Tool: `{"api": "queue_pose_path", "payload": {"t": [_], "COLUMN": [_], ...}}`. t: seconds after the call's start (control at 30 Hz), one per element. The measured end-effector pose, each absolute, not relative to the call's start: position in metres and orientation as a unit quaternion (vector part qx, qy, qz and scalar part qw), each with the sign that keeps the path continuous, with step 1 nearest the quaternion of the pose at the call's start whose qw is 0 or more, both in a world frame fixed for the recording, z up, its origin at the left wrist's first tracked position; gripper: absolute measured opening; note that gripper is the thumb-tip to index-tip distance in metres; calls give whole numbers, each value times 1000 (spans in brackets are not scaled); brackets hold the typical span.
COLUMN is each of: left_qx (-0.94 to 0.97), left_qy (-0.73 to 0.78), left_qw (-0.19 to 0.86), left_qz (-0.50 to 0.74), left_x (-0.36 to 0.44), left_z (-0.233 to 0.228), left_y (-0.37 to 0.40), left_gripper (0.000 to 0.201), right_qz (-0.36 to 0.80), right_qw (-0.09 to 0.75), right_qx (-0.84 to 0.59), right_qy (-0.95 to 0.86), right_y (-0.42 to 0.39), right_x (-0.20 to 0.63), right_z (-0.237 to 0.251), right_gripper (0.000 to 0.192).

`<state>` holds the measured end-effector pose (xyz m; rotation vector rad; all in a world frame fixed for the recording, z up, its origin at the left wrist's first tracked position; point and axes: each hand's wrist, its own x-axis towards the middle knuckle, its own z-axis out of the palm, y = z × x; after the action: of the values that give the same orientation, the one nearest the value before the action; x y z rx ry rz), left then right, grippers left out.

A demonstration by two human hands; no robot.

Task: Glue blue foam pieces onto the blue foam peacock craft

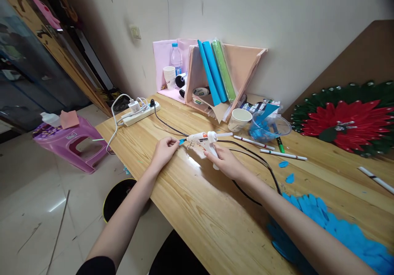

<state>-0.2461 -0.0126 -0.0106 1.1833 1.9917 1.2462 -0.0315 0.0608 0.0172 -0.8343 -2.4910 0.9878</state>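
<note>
The right hand [226, 162] grips the white plastic glue gun [205, 138], nozzle pointing left toward the small blue piece [182, 141] pinched in the left hand [164, 150].

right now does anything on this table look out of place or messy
Mildly. Two small blue scraps lie loose on the wooden table, apart from the blue petal piece. The glue gun, held by the right hand, trails its black cord across the table.

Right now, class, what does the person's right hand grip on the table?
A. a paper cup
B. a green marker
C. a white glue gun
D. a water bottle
C: the right hand wraps the handle of the white glue gun, while the left hand pinches a small blue piece at its nozzle.
</note>
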Motion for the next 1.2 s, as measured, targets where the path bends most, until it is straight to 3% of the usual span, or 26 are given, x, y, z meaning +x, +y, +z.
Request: {"api": "queue_pose_path", "payload": {"t": [0.7, 0.93, 1.1, 1.2], "left_qx": [430, 410, 391, 362], "left_qy": [722, 707, 697, 705], "left_qw": [259, 280, 291, 284], "left_qz": [477, 503, 526, 539], "left_x": [-244, -246, -247, -243], "left_z": [-9, -5, 0, 4], "left_y": [-13, -13, -16, -21], "left_gripper": [28, 32, 41, 45], "right_qz": [353, 353, 286, 224], "right_qw": [176, 243, 300, 265], "right_qx": [-293, -323, -418, -450], "right_qy": [-871, -844, -808, -823], "right_y": [59, 65, 77, 83], "right_x": [-30, -43, -85, -106], "right_z": [17, 14, 8, 4], "right_gripper": [33, 28, 25, 20]}}
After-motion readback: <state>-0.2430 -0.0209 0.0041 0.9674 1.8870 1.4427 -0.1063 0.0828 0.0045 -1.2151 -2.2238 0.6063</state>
